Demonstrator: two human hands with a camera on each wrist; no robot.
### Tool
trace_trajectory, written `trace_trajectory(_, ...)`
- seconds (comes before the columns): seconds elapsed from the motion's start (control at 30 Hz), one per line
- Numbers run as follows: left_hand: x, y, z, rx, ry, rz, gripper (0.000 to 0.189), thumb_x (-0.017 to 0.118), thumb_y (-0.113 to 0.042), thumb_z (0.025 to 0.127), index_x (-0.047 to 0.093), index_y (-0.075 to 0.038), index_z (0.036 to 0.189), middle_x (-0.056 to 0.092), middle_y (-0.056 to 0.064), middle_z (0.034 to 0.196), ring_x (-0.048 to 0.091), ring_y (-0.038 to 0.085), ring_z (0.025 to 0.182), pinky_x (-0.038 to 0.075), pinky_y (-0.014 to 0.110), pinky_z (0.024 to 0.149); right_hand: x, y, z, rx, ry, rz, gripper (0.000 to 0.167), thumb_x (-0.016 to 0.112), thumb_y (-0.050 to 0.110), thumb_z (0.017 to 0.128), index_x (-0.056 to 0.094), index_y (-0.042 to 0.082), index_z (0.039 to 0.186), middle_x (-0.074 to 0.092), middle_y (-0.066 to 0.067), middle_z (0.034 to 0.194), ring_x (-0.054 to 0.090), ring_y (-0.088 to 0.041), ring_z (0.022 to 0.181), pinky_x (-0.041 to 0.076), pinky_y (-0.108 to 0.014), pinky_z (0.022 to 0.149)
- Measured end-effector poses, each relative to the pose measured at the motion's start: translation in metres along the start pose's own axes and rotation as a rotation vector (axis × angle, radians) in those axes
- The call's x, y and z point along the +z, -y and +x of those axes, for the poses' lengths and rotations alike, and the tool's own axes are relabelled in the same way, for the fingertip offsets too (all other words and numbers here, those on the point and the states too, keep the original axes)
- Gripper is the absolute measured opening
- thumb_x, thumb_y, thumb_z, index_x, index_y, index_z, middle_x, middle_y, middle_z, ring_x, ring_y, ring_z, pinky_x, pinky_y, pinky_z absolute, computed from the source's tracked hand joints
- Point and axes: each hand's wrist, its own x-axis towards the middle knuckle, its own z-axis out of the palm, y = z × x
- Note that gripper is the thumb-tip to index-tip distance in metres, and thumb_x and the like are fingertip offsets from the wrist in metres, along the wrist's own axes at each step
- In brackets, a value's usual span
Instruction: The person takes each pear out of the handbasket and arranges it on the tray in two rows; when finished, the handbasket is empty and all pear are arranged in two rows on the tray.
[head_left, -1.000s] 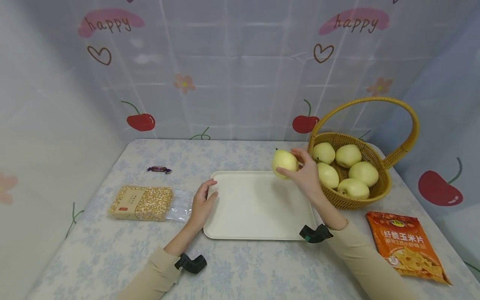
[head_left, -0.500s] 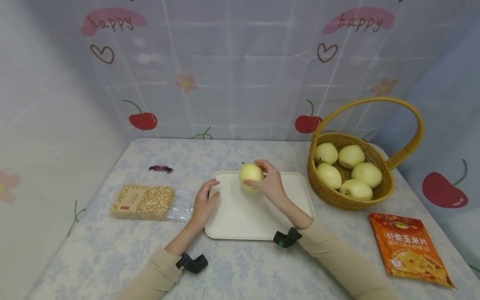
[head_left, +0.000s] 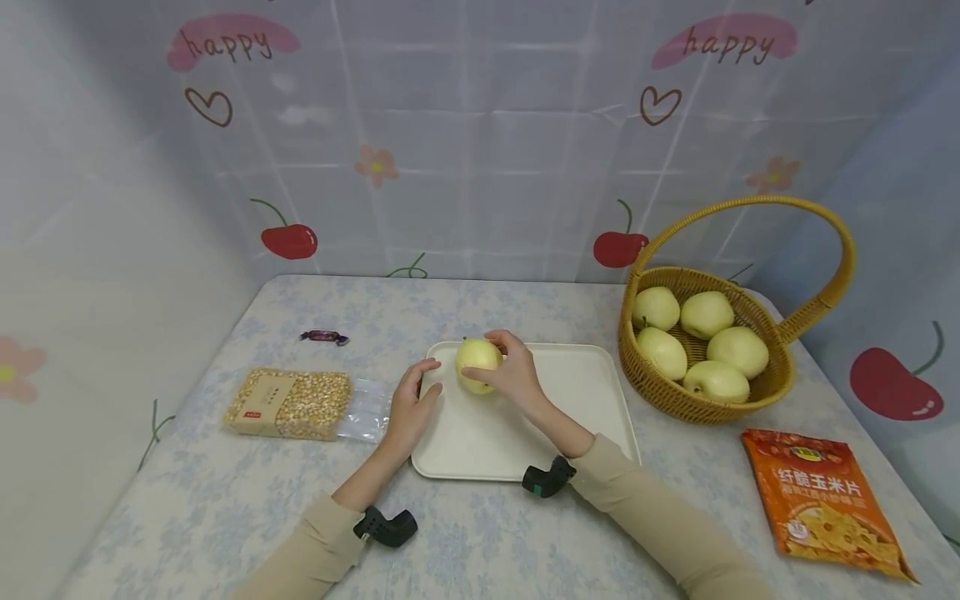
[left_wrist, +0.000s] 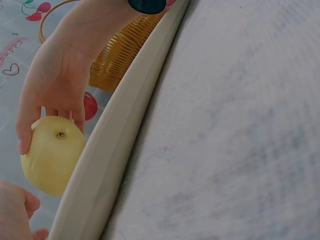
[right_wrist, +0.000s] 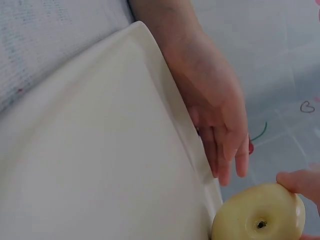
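Note:
My right hand point(head_left: 521, 379) holds a round, pale yellow pear point(head_left: 476, 363) between thumb and fingers, over the left back part of a white tray point(head_left: 480, 442). In the left wrist view the pear point(left_wrist: 52, 160) shows its dimpled end, with the fingers along its side. My left hand point(head_left: 408, 414) lies at the tray's left edge, fingers loosely extended and holding nothing. The right wrist view shows that left hand point(right_wrist: 215, 100) alongside the tray rim point(right_wrist: 172, 105), its fingertips close to the pear.
A wicker basket point(head_left: 651, 387) with a tall handle and several pears stands right of the tray. In front of it lies an orange snack bag point(head_left: 832, 504). To the left are a clear pack of corn kernels point(head_left: 315, 404) and a purple wrapped candy point(head_left: 325, 337).
My right hand has carried the pear leftward from beside the basket, across the tray to its left back part, near my left hand. The left hand has stayed at the tray's edge.

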Motion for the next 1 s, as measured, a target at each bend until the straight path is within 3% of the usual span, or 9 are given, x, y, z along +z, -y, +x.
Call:
trace_trajectory(0.23,0.0,-0.007,-0.001,-0.026,-0.003,-0.011,0.034,0.055,-0.001,0.091,0.056,0.002,0.125,0.049,0.02,0.139,0.04,0.032,0.136,0.037,0.049,0.111,0.003,0.002,0.0,0.0,0.031,-0.101,0.07,0.079,0.028,0.076,0.049,0.002,0.133,0.051,-0.02,0.119,0.054,-0.033,0.105,0.05,-0.046,0.087)
trace_trajectory(0.47,-0.004,-0.04,-0.01,-0.015,0.021,0.001,0.034,0.053,0.003,0.09,0.054,0.009,0.123,0.049,0.027,0.135,0.041,0.038,0.134,0.037,0.051,0.11,0.0,0.004,-0.004,-0.027,0.073,-0.091,0.066,0.074,0.026,0.082,0.046,0.001,0.136,0.054,-0.019,0.121,0.055,-0.032,0.104,0.052,-0.043,0.082)
trace_trajectory(0.73,-0.006,-0.04,-0.012,-0.037,0.025,-0.035,0.034,0.052,0.003,0.091,0.052,0.01,0.124,0.047,0.027,0.137,0.036,0.038,0.138,0.032,0.051,0.114,0.0,0.003,-0.006,0.033,0.074,-0.076,0.068,0.072,0.029,0.082,0.044,0.001,0.137,0.053,-0.02,0.118,0.053,-0.03,0.1,0.05,-0.037,0.076)
trace_trajectory(1.0,-0.006,-0.04,-0.01,-0.022,0.024,-0.062,0.034,0.052,0.005,0.09,0.052,0.011,0.124,0.048,0.028,0.135,0.037,0.037,0.138,0.031,0.049,0.116,-0.003,0.004,-0.002,0.108,0.135,-0.049,0.073,0.069,0.031,0.084,0.037,0.005,0.144,0.054,-0.023,0.13,0.058,-0.034,0.109,0.054,-0.044,0.084)
